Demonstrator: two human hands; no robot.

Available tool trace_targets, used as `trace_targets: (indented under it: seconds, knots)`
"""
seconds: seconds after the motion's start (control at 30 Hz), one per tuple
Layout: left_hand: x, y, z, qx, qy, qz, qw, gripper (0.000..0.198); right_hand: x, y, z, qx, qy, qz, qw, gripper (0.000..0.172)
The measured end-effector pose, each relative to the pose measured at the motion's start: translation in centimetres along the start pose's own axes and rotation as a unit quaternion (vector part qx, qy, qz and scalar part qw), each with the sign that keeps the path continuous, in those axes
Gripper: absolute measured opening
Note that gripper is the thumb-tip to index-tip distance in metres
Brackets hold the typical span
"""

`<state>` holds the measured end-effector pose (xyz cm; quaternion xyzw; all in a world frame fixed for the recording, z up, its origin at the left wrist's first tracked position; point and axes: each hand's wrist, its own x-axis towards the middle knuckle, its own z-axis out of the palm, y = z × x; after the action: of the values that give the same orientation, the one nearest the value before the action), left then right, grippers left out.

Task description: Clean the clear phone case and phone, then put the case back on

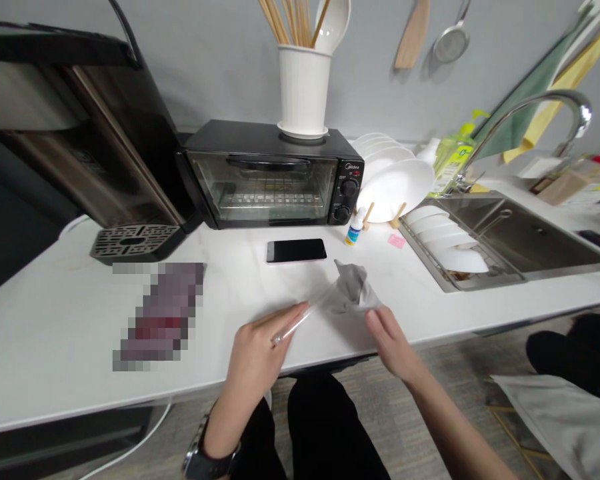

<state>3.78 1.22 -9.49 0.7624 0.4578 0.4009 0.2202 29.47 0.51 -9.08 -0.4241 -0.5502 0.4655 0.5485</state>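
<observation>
My left hand [263,343] is closed on a thin transparent phone case [305,313], seen almost edge-on and tilted up to the right. Crumpled in my right hand [390,337] is a grey cloth [355,287], pinched at its lower right corner. The cloth is at the far end of the case; whether they touch I cannot tell. Beyond my hands a black-screened phone [297,251] lies flat on the white counter [230,280]. A small spray bottle [354,228] with a blue and yellow label stands upright to the phone's right.
A toaster oven [270,183] stands at the back, a white utensil holder [304,90] on top. White plates [397,183] are racked beside it, with a pink slip [396,241] in front. The sink [530,233] is right, a drinks machine [90,133] left. A pixelated purplish item [165,313] lies left.
</observation>
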Motion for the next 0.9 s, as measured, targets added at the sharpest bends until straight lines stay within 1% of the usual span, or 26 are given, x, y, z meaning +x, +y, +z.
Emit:
trace_targets:
  seconds: [0.03,0.07,0.1,0.13,0.23,0.3,0.37,0.4,0.47,0.5,0.57,0.63,0.67,0.73,0.83,0.9]
  knots:
    - [0.0,0.0,0.0,0.004,-0.005,0.001,1.0,0.041,0.1,-0.4,0.4,-0.095,-0.031,-0.044,0.994,0.057]
    - [0.0,-0.1,0.0,0.008,-0.008,0.003,1.0,0.04,0.1,-0.7,0.9,-0.192,-0.063,-0.093,0.975,0.061]
    - [0.0,-0.1,-0.1,0.013,-0.011,0.004,1.0,0.039,0.2,-1.0,1.6,-0.274,-0.088,-0.137,0.948,0.066]
    - [0.1,0.0,-0.1,0.02,-0.013,0.003,1.0,0.035,0.2,-1.2,2.5,-0.33,-0.102,-0.171,0.923,0.07]
    - [0.1,0.1,-0.5,0.032,-0.007,-0.009,0.999,0.023,-0.4,-1.4,5.4,-0.415,-0.152,-0.249,0.862,0.077]
    - [0.2,0.1,-0.6,0.013,0.01,-0.008,1.0,0.023,-1.1,-1.3,7.1,-0.441,-0.192,-0.294,0.826,0.08]
    - [0.2,0.1,-0.7,-0.011,0.02,-0.002,1.0,0.023,-1.4,-1.2,7.6,-0.464,-0.214,-0.325,0.796,0.078]
    - [0.2,0.2,-0.8,-0.012,0.017,-0.005,1.0,0.021,-1.4,-1.2,7.4,-0.479,-0.216,-0.329,0.785,0.076]
    - [0.3,0.3,-0.7,0.011,0.004,-0.022,1.0,0.019,-0.9,-1.2,6.0,-0.514,-0.202,-0.312,0.773,0.074]
    - [0.3,0.4,-0.7,0.023,-0.005,-0.027,0.999,0.02,-0.6,-1.2,5.2,-0.532,-0.184,-0.295,0.772,0.074]
    - [0.4,0.6,-0.6,0.03,-0.018,-0.028,0.999,0.027,0.3,-1.1,3.5,-0.561,-0.133,-0.257,0.776,0.075]
    - [0.5,0.7,-0.6,0.018,-0.021,-0.017,0.999,0.032,0.8,-1.0,3.0,-0.568,-0.093,-0.236,0.783,0.076]
    - [0.5,0.7,-0.6,0.016,-0.02,-0.017,1.0,0.032,0.7,-0.9,3.2,-0.565,-0.086,-0.236,0.786,0.077]
    - [0.5,0.6,-0.6,0.028,-0.013,-0.031,0.999,0.029,0.2,-1.0,4.6,-0.554,-0.101,-0.251,0.788,0.079]
    - [0.4,0.2,-0.7,0.003,-0.005,-0.058,0.998,0.018,-1.1,-1.3,7.2,-0.537,-0.162,-0.293,0.775,0.081]
    - [0.3,0.0,-0.8,-0.046,0.001,-0.058,0.997,0.019,-1.6,-1.5,8.0,-0.532,-0.196,-0.315,0.761,0.078]
